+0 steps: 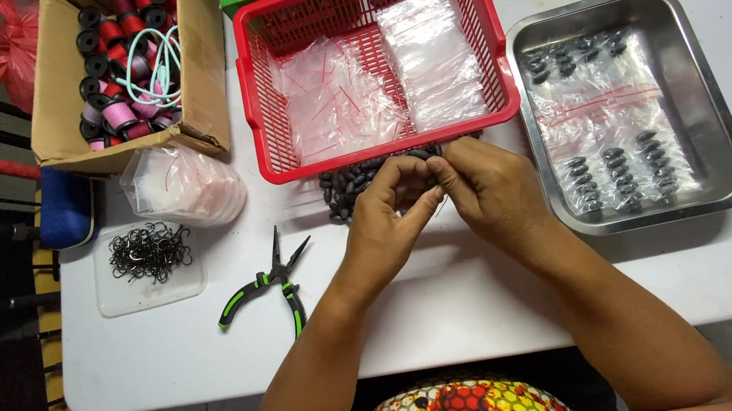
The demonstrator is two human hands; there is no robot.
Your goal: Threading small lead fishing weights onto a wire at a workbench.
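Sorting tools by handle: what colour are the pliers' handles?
Black with green trim, on the pliers; head view shows it.

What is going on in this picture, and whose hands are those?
The picture comes from a camera worn on a person's head, looking down at a white table. The left hand and right hand meet with fingertips pinched together over a pile of small dark oval beads; what they pinch is too small to tell. Behind them stands a red plastic basket holding clear little bags. To the right, a shiny metal tray holds bags filled with dark beads. To the left lie green-and-black pliers, a clear lid of dark wire hooks, and a cardboard box of thread spools.
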